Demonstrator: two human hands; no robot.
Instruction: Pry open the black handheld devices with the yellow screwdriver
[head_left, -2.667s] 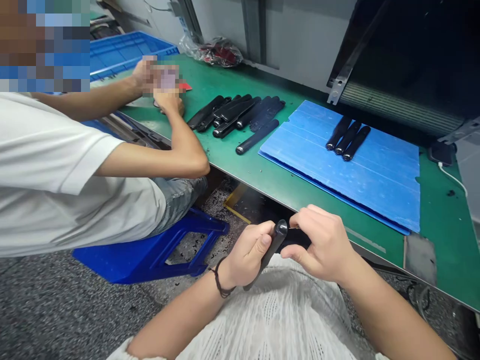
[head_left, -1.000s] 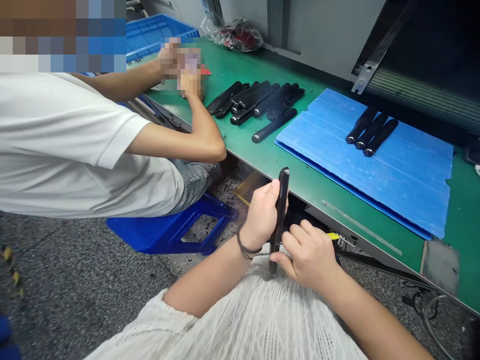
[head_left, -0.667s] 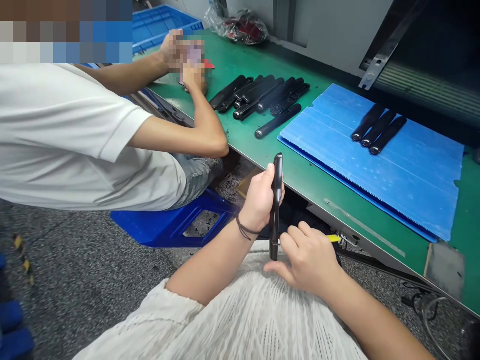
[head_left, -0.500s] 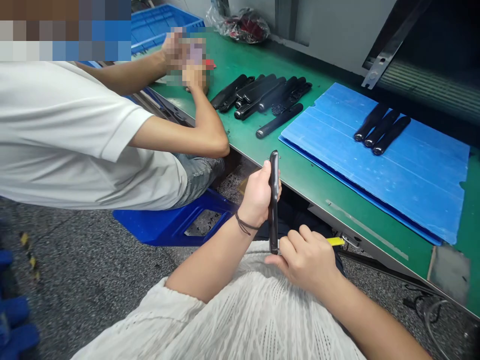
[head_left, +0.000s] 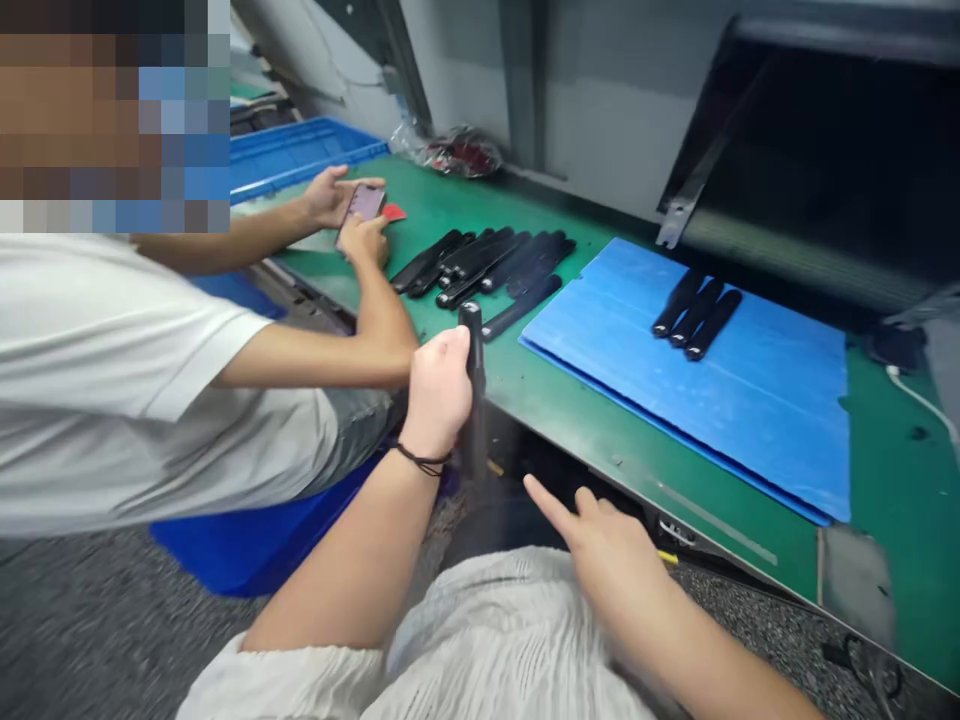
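My left hand point(head_left: 442, 385) is closed around a long black plastic handle-like piece point(head_left: 472, 400), held roughly upright above the table's front edge; its lower part is blurred. In front of my body, my right hand point(head_left: 611, 545) has its index finger stretched out and the other fingers curled. A yellow stick-like end point(head_left: 667, 558) juts out behind the right hand; most of that tool is hidden by the hand. The two hands are apart. Several similar black pieces point(head_left: 487, 260) lie heaped on the green table point(head_left: 547, 400) beyond my left hand.
Three black pieces point(head_left: 696, 315) lie side by side on a blue plastic sheet point(head_left: 780, 400). A grey plate point(head_left: 855, 580) sits at the table's front right. On the left, a co-worker in a white shirt point(head_left: 112, 370) holds a phone point(head_left: 364, 205). A blue crate point(head_left: 315, 150) stands behind.
My left hand has moved left and forward with the black piece, away from my right hand. The right hand's index finger is now stretched out. The camera view has also shifted.
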